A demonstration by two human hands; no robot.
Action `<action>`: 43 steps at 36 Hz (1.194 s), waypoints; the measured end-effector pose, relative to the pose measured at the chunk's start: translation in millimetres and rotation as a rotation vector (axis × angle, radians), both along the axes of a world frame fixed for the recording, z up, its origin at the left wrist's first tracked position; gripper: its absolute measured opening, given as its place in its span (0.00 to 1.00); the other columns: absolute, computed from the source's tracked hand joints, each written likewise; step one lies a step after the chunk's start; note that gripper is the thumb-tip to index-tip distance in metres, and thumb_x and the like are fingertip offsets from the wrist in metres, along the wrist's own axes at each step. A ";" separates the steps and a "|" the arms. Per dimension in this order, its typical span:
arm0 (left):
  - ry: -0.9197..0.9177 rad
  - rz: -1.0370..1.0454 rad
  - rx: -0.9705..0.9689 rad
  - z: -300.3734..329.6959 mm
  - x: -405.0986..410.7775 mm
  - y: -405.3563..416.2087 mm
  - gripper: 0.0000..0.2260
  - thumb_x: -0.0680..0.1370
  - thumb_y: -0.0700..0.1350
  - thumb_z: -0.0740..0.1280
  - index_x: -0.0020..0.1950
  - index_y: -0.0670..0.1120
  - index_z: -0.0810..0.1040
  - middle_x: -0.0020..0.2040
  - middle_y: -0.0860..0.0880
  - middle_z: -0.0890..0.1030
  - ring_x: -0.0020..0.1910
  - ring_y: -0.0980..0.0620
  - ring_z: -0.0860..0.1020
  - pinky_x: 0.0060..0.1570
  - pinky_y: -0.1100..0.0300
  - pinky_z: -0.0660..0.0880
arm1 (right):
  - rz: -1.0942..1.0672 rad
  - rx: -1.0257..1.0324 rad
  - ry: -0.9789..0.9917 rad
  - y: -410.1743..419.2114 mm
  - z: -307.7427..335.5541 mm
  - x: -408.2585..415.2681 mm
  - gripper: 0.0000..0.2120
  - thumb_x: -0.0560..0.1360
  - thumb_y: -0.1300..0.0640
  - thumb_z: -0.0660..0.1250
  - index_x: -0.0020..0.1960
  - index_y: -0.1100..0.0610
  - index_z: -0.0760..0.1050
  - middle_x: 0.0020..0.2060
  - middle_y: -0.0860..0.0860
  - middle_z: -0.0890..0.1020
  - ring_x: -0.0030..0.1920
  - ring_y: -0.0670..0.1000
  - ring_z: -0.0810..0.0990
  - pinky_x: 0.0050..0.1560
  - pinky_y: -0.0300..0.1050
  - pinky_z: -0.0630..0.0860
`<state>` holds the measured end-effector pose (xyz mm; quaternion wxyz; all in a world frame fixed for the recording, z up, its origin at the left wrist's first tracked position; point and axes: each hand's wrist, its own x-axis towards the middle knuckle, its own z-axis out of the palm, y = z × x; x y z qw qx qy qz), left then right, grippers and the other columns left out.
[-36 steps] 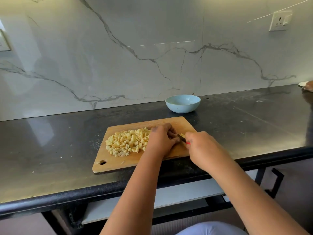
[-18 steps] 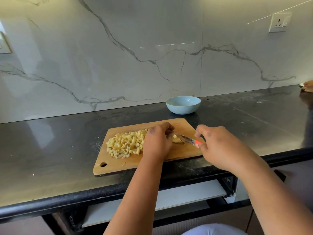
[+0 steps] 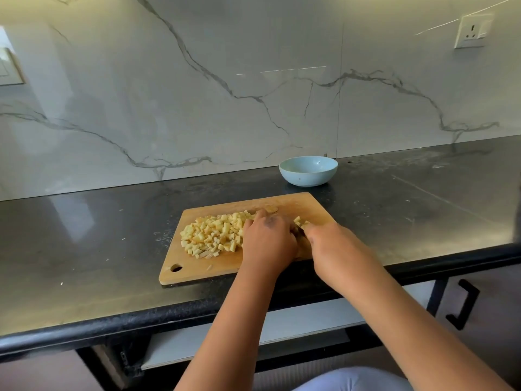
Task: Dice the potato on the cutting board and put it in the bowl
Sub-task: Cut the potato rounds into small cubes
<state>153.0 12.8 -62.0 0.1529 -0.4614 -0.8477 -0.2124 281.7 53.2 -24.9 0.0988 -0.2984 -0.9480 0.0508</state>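
On the cutting board [image 3: 298, 203] right end, right hand [image 3: 335, 246] has closed back against left hand [image 3: 267, 239], finger states hidden, last potato piece covered; diced potato [image 3: 212, 235] mid-board, bowl [image 3: 308, 170] unfilled.

Both forearms are showing bare from the bottom edge of the frame up to the wrists, with no sleeve reaching into view. The left hand [image 3: 267, 241] is carrying a dark smudge across the knuckles and the back. The right hand [image 3: 335, 249] is showing small dark marks near the knuckles. No rings, watch or bands are showing on either. At the bottom edge, a pale lavender-blue garment [image 3: 352, 380] is covering what is looking like a knee or lap.
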 end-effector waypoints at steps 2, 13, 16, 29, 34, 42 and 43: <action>-0.008 -0.010 -0.002 -1.4 1.4 -3.7 0.14 0.77 0.43 0.58 0.52 0.53 0.83 0.54 0.55 0.82 0.61 0.49 0.69 0.54 0.52 0.64 | 0.004 -0.006 0.003 2.8 2.5 8.6 0.11 0.75 0.67 0.57 0.43 0.51 0.68 0.35 0.49 0.68 0.32 0.47 0.65 0.30 0.41 0.62; -0.034 -0.002 -0.002 -5.0 3.1 -8.7 0.14 0.77 0.44 0.57 0.50 0.50 0.82 0.50 0.53 0.82 0.65 0.47 0.68 0.64 0.48 0.64 | 0.034 -0.033 0.107 22.3 24.0 46.1 0.04 0.80 0.53 0.62 0.47 0.47 0.74 0.35 0.44 0.72 0.30 0.42 0.69 0.26 0.36 0.61; -0.035 -0.003 0.014 -4.0 4.7 -8.7 0.13 0.77 0.44 0.57 0.48 0.50 0.82 0.47 0.53 0.82 0.60 0.50 0.69 0.61 0.50 0.63 | 0.034 -0.015 0.193 23.3 19.6 38.7 0.03 0.81 0.54 0.61 0.49 0.50 0.73 0.34 0.45 0.72 0.29 0.43 0.68 0.26 0.37 0.61; 0.024 0.003 -0.002 -2.6 6.3 -8.8 0.13 0.77 0.42 0.57 0.48 0.50 0.82 0.47 0.52 0.81 0.60 0.49 0.68 0.58 0.52 0.62 | 0.021 0.009 0.116 14.4 -11.0 3.2 0.08 0.77 0.64 0.59 0.44 0.52 0.67 0.34 0.50 0.73 0.32 0.50 0.72 0.29 0.46 0.68; 0.090 0.007 0.001 -3.4 8.2 -8.1 0.12 0.77 0.42 0.57 0.43 0.48 0.80 0.45 0.53 0.81 0.58 0.48 0.69 0.51 0.52 0.60 | -0.004 -0.015 0.030 8.9 -5.5 3.0 0.12 0.77 0.66 0.55 0.40 0.51 0.63 0.35 0.50 0.70 0.32 0.49 0.68 0.28 0.42 0.62; 0.134 -0.001 0.028 -8.1 6.1 -6.2 0.11 0.76 0.43 0.57 0.42 0.47 0.79 0.43 0.53 0.80 0.55 0.48 0.69 0.48 0.52 0.58 | 0.003 -0.153 0.000 33.3 17.0 44.2 0.04 0.80 0.52 0.63 0.47 0.47 0.74 0.40 0.46 0.75 0.35 0.45 0.74 0.32 0.40 0.68; 0.124 -0.002 0.031 -7.9 6.0 -5.8 0.11 0.76 0.44 0.57 0.43 0.48 0.80 0.43 0.54 0.81 0.56 0.49 0.69 0.49 0.52 0.58 | 0.015 -0.197 0.002 39.2 20.0 47.3 0.04 0.80 0.51 0.63 0.46 0.46 0.74 0.38 0.45 0.76 0.34 0.45 0.75 0.32 0.39 0.68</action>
